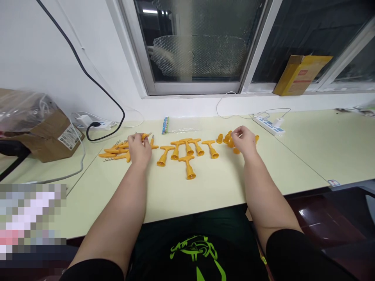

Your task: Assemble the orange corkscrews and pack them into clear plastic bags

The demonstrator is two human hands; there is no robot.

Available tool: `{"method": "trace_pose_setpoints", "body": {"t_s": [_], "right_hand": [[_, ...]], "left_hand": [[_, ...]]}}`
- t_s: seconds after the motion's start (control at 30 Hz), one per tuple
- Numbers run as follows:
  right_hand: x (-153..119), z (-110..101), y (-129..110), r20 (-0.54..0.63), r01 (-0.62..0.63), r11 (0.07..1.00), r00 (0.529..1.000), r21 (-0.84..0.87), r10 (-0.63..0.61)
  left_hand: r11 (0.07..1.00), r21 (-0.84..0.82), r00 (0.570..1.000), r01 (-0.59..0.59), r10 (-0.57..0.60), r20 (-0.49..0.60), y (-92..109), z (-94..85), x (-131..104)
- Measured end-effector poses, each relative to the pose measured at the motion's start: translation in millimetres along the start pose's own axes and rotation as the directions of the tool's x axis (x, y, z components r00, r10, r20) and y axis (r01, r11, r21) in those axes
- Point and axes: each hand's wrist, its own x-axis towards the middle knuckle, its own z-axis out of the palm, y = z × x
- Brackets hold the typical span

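Note:
My left hand (140, 150) is closed on a yellow corkscrew (145, 136), whose metal spiral points to the right. Beneath and left of that hand lies a pile of yellow T-handled corkscrews (117, 150) with bare spirals. At the right, my right hand (244, 140) is bent in a pinch over a group of small yellow bell-shaped caps (219, 138); its fingertips hide whatever is between them. Between the hands several corkscrews with caps fitted (189, 168) lie on the table, their wide ends toward me.
A clear plastic bag (183, 125) lies on the pale table (205, 199) below the window. Power strips with cables (268, 125) stand at the back right and back left (101, 125). A cardboard box (55, 136) is at the left, and a yellow carton (301, 76) leans on the sill.

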Motion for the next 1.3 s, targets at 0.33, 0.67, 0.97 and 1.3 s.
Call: {"method": "trace_pose_setpoints", "body": {"t_s": [0.33, 0.67, 0.97, 1.3], "right_hand": [[6.6, -1.9, 20.5, 0.406, -0.152, 0.963, 0.884, -0.221, 0.233], [-20.2, 29.6, -18.9, 0.400, 0.133, 0.965, 0.891, 0.225, -0.216], [-47.1, 56.4, -36.0, 0.382, 0.219, 0.836, 0.811, 0.503, -0.443], [-58.0, 69.0, -40.7, 0.388, 0.120, 0.745, 0.793, 0.656, -0.469]], "left_hand": [[0.551, -0.796, 0.967, 0.249, -0.092, 0.239, 30.9, 15.1, -14.1], [0.564, -0.752, 0.895, 0.342, 0.050, 0.444, 61.4, 9.5, -44.3], [0.598, -0.730, 0.854, 0.332, 0.138, 0.502, 69.9, 8.5, -52.8], [0.633, -0.704, 0.787, 0.323, 0.234, 0.571, 75.7, 10.9, -63.4]]}}
